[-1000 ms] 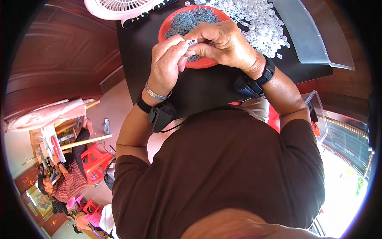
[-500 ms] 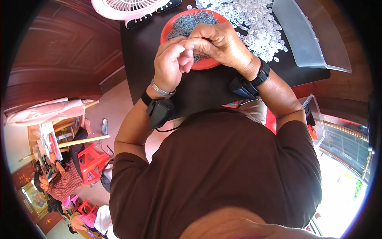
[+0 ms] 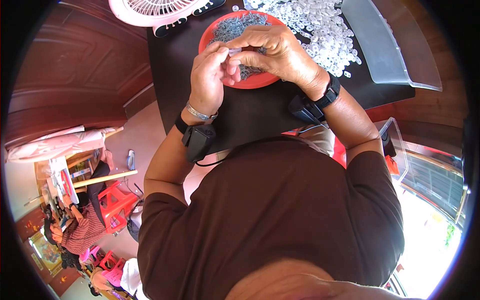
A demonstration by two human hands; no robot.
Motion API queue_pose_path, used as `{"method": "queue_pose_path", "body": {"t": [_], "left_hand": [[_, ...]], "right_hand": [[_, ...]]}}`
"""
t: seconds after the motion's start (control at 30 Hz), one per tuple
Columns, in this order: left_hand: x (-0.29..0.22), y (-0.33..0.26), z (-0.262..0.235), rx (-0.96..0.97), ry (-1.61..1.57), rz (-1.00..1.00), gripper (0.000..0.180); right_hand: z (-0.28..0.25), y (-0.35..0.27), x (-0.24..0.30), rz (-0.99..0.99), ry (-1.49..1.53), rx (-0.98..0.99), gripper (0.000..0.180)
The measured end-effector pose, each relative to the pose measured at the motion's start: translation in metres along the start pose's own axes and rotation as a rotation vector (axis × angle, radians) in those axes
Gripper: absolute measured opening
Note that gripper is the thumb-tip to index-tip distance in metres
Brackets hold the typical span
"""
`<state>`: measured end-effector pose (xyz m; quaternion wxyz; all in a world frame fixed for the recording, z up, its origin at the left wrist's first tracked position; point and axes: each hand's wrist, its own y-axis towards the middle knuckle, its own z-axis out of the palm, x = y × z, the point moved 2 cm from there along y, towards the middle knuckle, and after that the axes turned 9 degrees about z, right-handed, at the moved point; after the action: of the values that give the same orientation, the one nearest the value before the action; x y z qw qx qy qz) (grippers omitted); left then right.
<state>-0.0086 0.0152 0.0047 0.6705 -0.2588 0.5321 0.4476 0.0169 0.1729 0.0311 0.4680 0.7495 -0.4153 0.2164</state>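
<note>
A small white ring (image 3: 234, 50) is sitting pinched between the fingertips of both hands, near the top centre of the frame, just above the red bowl (image 3: 207, 40). The left hand (image 3: 209, 80) is pressing its fingers together on the ring's left side; the right hand (image 3: 277, 50) is curling its fingers and thumb onto it from the right. The bowl beneath is holding a heap of small grey screws (image 3: 231, 29). To its right, at the top of the frame, loose white rings (image 3: 320, 25) are lying scattered on the black desk (image 3: 250, 110). A clear plastic lid (image 3: 385, 45) is lying at the upper right, and a white fan (image 3: 150, 10) is standing at the upper left.
</note>
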Motion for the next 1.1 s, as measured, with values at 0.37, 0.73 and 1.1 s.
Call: {"method": "queue_pose_path", "body": {"t": [0.37, 0.73, 1.1], "left_hand": [[-0.004, -0.003, 0.003, 0.047, 0.213, 0.032, 0.026], [-0.006, -0.012, 0.009, 0.020, 0.146, 0.124, 0.027], [0.002, -0.006, 0.007, -0.037, 0.268, 0.315, 0.025]], "right_hand": [[0.001, -0.002, 0.003, 0.120, -0.006, 0.080, 0.021], [0.004, -0.005, 0.008, -0.001, -0.018, -0.003, 0.015], [0.002, -0.002, -0.005, 0.139, 0.198, 0.041, 0.037]]}}
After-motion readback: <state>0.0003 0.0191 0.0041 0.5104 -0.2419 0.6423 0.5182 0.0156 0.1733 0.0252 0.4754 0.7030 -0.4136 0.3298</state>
